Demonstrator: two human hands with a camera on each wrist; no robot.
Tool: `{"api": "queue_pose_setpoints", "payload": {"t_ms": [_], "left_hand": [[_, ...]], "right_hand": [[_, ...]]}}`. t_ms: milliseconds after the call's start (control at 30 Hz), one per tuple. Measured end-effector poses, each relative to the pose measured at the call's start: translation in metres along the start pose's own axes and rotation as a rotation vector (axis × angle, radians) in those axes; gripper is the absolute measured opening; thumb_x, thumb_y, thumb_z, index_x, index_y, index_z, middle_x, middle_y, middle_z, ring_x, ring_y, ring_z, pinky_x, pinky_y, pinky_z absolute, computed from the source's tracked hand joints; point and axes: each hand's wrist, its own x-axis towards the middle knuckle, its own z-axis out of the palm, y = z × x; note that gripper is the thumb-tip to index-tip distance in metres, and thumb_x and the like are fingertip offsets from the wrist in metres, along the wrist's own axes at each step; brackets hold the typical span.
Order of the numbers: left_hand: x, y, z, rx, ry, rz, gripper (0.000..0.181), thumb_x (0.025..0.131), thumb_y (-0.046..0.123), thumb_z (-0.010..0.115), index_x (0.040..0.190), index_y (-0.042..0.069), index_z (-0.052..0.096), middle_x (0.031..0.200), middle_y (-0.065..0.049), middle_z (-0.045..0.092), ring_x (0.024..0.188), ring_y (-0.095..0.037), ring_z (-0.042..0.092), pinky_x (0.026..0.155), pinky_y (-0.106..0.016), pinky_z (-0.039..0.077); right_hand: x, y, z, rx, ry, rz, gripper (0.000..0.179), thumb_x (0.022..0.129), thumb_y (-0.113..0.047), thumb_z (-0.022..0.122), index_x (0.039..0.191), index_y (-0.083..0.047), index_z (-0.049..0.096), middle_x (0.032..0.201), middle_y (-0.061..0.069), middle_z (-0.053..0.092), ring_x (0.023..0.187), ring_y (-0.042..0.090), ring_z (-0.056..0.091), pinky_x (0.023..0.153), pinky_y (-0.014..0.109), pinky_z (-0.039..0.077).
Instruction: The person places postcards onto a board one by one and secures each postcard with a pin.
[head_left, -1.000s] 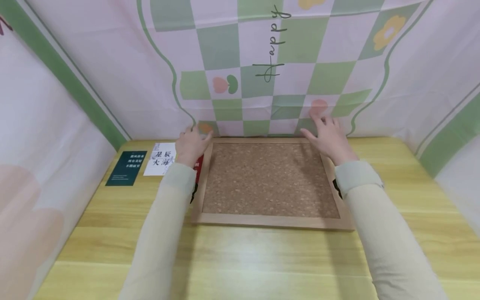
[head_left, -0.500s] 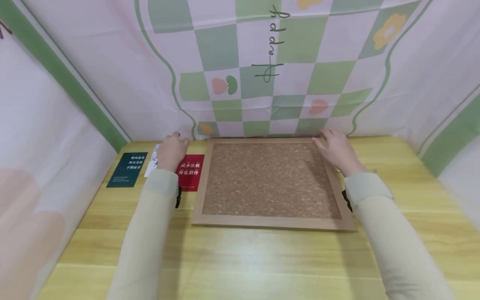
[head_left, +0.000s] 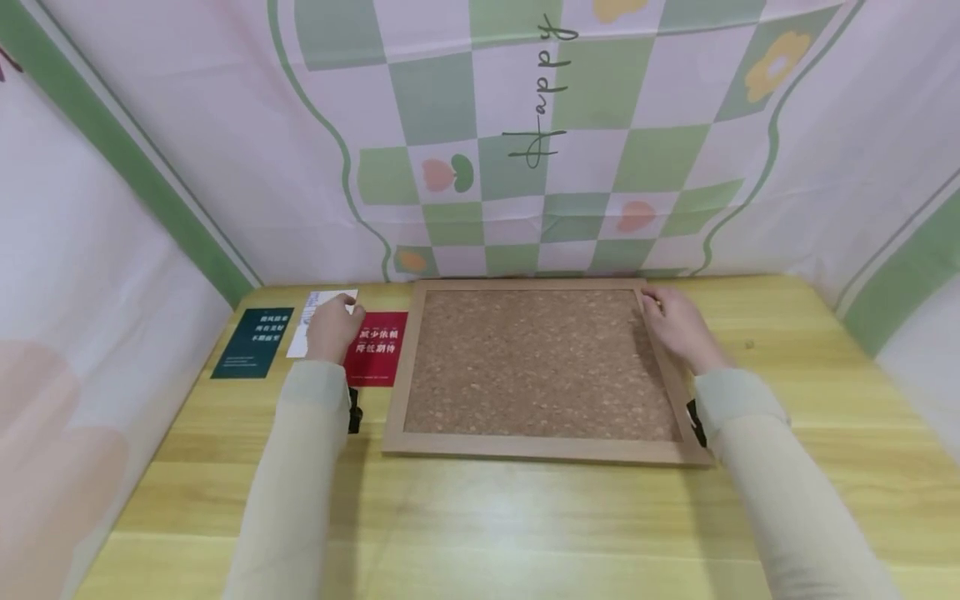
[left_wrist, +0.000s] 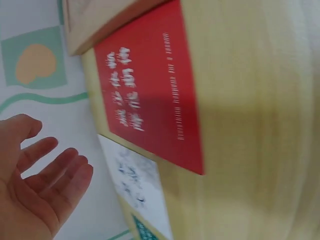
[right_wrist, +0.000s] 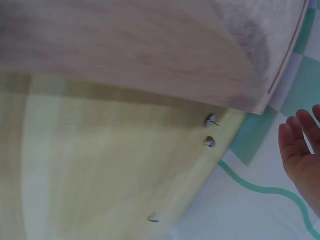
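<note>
A wood-framed cork board (head_left: 540, 362) lies on the table. Over the white card (head_left: 300, 337) and the edge of the red card (head_left: 380, 350) hovers my left hand (head_left: 333, 327), holding nothing. Its fingers are loosely bent in the left wrist view. At the board's upper right corner is my right hand (head_left: 681, 332), its relaxed fingers around nothing in the right wrist view. Several thumbtacks lie beyond the frame there, among them a tack (right_wrist: 210, 120) with its pin showing and another tack (right_wrist: 153, 218) farther off.
A dark green card (head_left: 252, 343) with white writing lies left of the white one. Behind the table (head_left: 487, 533) hangs a checkered cloth (head_left: 517, 158), and more cloth stands at both sides. Dark bands sit at both wrists.
My left hand has moved left from the board's upper left corner to over the cards, uncovering the red card. My right hand has shifted slightly right and lower at the upper right corner.
</note>
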Motion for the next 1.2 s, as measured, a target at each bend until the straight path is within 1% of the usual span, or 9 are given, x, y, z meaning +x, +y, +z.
{"api": "queue_pose_setpoints", "payload": {"t_ms": [133,233,367,467,533,633,800,1067,1200], "left_hand": [[0.001,-0.009,0.007,0.008,-0.025,-0.001,0.044,0.101,0.025,0.039,0.139,0.003,0.046,0.137,-0.021,0.053,0.116,-0.035,0.057,0.097,-0.047,0.048],[0.002,-0.015,0.012,0.014,-0.053,-0.007,0.043,0.101,0.024,0.040,0.139,0.003,0.047,0.137,-0.020,0.053,0.117,-0.034,0.056,0.098,-0.047,0.047],[0.004,-0.023,0.018,0.028,-0.061,-0.008,0.042,0.101,0.024,0.043,0.137,0.003,0.049,0.131,-0.021,0.057,0.105,-0.030,0.060,0.087,-0.042,0.051],[0.004,-0.027,0.022,0.014,-0.075,-0.031,0.043,0.100,0.025,0.045,0.137,0.003,0.048,0.132,-0.021,0.056,0.108,-0.031,0.059,0.090,-0.041,0.050],[0.004,-0.028,0.024,-0.010,-0.096,-0.059,0.045,0.100,0.026,0.046,0.139,0.004,0.045,0.137,-0.020,0.052,0.119,-0.033,0.054,0.100,-0.045,0.046],[0.004,-0.029,0.026,-0.039,-0.113,-0.081,0.048,0.099,0.028,0.048,0.140,0.004,0.043,0.141,-0.020,0.048,0.127,-0.034,0.048,0.106,-0.047,0.042],[0.005,-0.032,0.030,-0.040,-0.119,-0.083,0.050,0.098,0.028,0.051,0.140,0.002,0.042,0.142,-0.020,0.047,0.128,-0.035,0.047,0.107,-0.048,0.041],[0.006,-0.035,0.035,-0.026,-0.116,-0.064,0.056,0.095,0.030,0.056,0.139,-0.001,0.041,0.138,-0.023,0.048,0.125,-0.036,0.048,0.105,-0.048,0.042],[0.005,-0.034,0.037,0.005,-0.118,-0.055,0.058,0.094,0.031,0.057,0.139,-0.002,0.041,0.136,-0.025,0.047,0.125,-0.038,0.048,0.106,-0.049,0.041]], "right_hand": [[-0.005,0.006,0.005,0.009,-0.004,-0.002,0.048,0.104,-0.018,0.027,0.137,0.016,0.037,0.132,0.041,0.040,0.123,0.053,0.038,0.104,0.063,0.032],[-0.007,0.008,0.009,0.017,-0.032,0.021,0.048,0.104,-0.020,0.027,0.139,0.013,0.036,0.132,0.041,0.037,0.120,0.053,0.039,0.101,0.064,0.033],[-0.009,0.011,0.012,0.014,-0.066,0.048,0.049,0.104,-0.021,0.027,0.141,0.010,0.034,0.134,0.042,0.032,0.119,0.054,0.037,0.100,0.066,0.032],[-0.010,0.013,0.012,0.003,-0.077,0.045,0.049,0.104,-0.023,0.028,0.140,0.010,0.036,0.134,0.042,0.031,0.119,0.055,0.037,0.100,0.066,0.033],[-0.010,0.015,0.012,-0.008,-0.082,0.041,0.049,0.104,-0.024,0.029,0.139,0.010,0.037,0.135,0.042,0.031,0.118,0.055,0.038,0.099,0.066,0.033],[-0.010,0.017,0.010,-0.041,-0.091,0.031,0.048,0.104,-0.024,0.032,0.137,0.010,0.040,0.132,0.043,0.033,0.116,0.055,0.039,0.097,0.066,0.034],[-0.012,0.019,0.007,-0.078,-0.121,0.034,0.047,0.103,-0.023,0.036,0.137,0.009,0.040,0.132,0.045,0.035,0.118,0.057,0.037,0.099,0.069,0.032],[-0.014,0.026,0.005,-0.070,-0.160,0.039,0.047,0.103,-0.022,0.040,0.137,0.010,0.040,0.135,0.044,0.035,0.123,0.059,0.033,0.103,0.069,0.028],[-0.015,0.029,0.007,-0.068,-0.166,0.024,0.048,0.103,-0.022,0.040,0.138,0.011,0.039,0.134,0.042,0.039,0.122,0.057,0.040,0.103,0.065,0.033]]}}
